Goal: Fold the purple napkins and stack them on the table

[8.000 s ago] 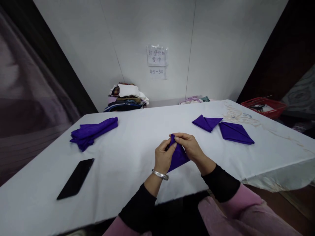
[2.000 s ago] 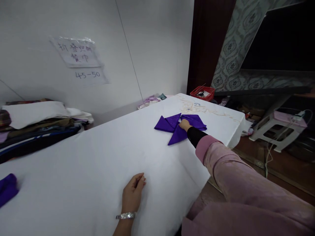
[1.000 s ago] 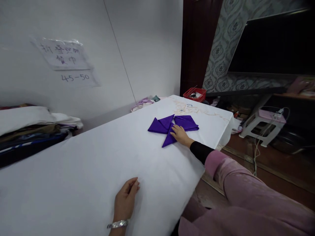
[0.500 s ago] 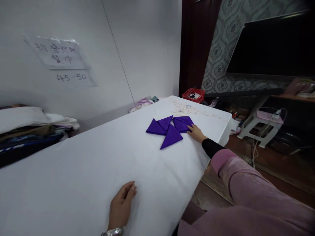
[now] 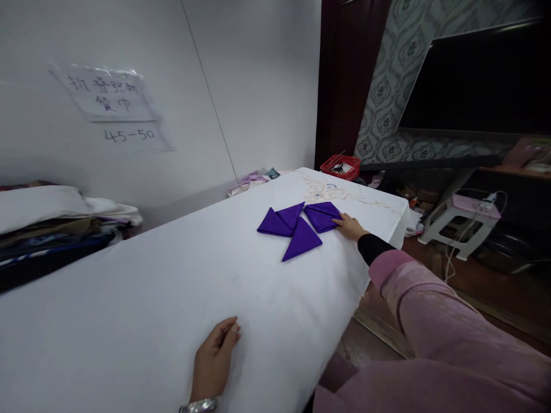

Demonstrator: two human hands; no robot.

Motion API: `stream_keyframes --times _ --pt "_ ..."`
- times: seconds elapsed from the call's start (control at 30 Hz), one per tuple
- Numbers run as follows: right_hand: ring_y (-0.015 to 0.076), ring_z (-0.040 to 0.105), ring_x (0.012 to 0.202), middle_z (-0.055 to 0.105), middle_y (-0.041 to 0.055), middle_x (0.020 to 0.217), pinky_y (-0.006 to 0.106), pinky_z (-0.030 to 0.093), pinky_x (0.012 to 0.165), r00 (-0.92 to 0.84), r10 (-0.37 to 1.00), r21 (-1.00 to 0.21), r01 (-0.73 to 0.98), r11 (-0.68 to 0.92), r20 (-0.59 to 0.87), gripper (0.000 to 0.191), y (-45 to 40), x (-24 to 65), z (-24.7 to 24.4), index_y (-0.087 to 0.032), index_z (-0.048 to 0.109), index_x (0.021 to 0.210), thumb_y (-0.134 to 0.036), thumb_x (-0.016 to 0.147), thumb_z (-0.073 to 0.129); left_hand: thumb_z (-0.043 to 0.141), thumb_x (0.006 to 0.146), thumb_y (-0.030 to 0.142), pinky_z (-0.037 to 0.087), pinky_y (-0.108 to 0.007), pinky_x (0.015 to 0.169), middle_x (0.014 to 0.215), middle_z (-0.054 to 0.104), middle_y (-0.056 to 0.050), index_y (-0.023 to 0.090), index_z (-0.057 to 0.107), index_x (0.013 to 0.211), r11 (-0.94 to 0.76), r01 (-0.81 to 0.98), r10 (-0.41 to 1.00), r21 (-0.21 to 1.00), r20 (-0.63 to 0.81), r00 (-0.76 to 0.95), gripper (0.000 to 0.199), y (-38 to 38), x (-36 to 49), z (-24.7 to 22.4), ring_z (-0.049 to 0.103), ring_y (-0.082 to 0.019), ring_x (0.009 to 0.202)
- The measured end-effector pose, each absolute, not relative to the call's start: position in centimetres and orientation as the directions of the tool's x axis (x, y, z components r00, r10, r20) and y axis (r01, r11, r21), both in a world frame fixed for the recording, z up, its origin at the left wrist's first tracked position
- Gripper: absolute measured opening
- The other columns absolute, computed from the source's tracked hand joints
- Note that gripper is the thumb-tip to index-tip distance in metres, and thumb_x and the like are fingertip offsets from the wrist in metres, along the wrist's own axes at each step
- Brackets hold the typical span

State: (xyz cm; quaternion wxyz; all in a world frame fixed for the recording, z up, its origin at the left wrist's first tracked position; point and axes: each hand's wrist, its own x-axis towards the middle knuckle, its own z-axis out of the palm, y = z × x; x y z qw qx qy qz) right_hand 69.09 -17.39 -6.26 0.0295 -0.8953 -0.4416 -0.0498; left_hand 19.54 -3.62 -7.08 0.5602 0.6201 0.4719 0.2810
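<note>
Several folded purple cloth napkins lie on the white tablecloth (image 5: 163,321). Triangular shapes make up the left napkin (image 5: 270,222), the upper middle napkin (image 5: 291,215) and the front napkin (image 5: 302,241), whose tip points toward me. The right napkin (image 5: 319,218) has a broader shape with a fold line across it. My right hand (image 5: 350,226) reaches out and rests stretched fingertips on that napkin's right edge. Apart from them all, my left hand (image 5: 215,355) sits over the near cloth, thumb against its curled fingers, with nothing visible in it. A silver watch band circles my left wrist.
A stack of folded fabrics (image 5: 55,223) stands at the left by the wall. Behind the table's far end are a red basket (image 5: 342,167) and a heap of cloth (image 5: 249,182). A plastic stool (image 5: 462,221) with a cable stands on the floor at right.
My right hand has slid slightly right, with its fingertips now at the right napkin's edge. The left hand keeps its pose, and the view has shifted a little.
</note>
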Motion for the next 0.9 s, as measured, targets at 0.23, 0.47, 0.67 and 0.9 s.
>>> stream_keyframes --times 0.23,0.47,0.67,0.9 --pt "0.0291 0.016 0.136 0.026 0.0123 0.147 0.055 0.014 0.105 0.486 0.828 -0.082 0.871 -0.484 0.279 0.052 -15.1 62.9 -4.5 -0.02 0.041 0.136 -0.025 0.084 0.045 0.067 0.056 0.055 0.056 -0.035 0.073 0.079 0.071 -0.006 0.016 0.067 0.087 0.036 0.259 0.894 0.965 -0.147 0.424 0.049 -3.5 19.5 -7.6 0.067 -0.022 0.075" --pt "0.0295 0.016 0.136 0.025 0.0127 0.148 0.053 0.011 0.106 0.125 0.966 -0.109 0.989 -0.102 0.227 0.057 -13.2 54.7 -4.3 -0.024 0.041 0.135 -0.05 0.085 0.047 0.066 0.055 0.056 0.056 -0.034 0.073 0.077 0.07 -0.006 0.016 0.066 0.087 0.028 0.287 0.894 0.958 -0.152 0.421 0.051 -3.6 19.5 -7.0 0.067 -0.021 0.072" --pt "0.0281 0.025 0.134 0.036 0.0124 0.143 0.053 0.015 0.105 0.176 0.978 -0.084 0.982 -0.168 0.109 0.045 -13.0 55.3 -5.3 -0.022 0.043 0.134 -0.025 0.089 0.042 0.064 0.055 0.057 0.056 -0.033 0.073 0.078 0.07 -0.005 0.015 0.066 0.088 0.022 0.298 0.892 0.954 -0.154 0.425 0.052 -3.9 19.5 -6.6 0.067 -0.021 0.073" --pt "0.0285 0.036 0.128 0.044 0.0114 0.137 0.054 0.02 0.102 0.261 0.956 -0.014 0.965 -0.261 0.137 0.046 -12.8 56.7 -6.4 -0.02 0.044 0.133 -0.013 0.089 0.031 0.065 0.056 0.057 0.056 -0.033 0.072 0.077 0.07 -0.005 0.015 0.066 0.087 0.007 0.279 0.89 0.96 -0.133 0.436 0.052 -3.8 19.5 -6.8 0.067 -0.021 0.073"
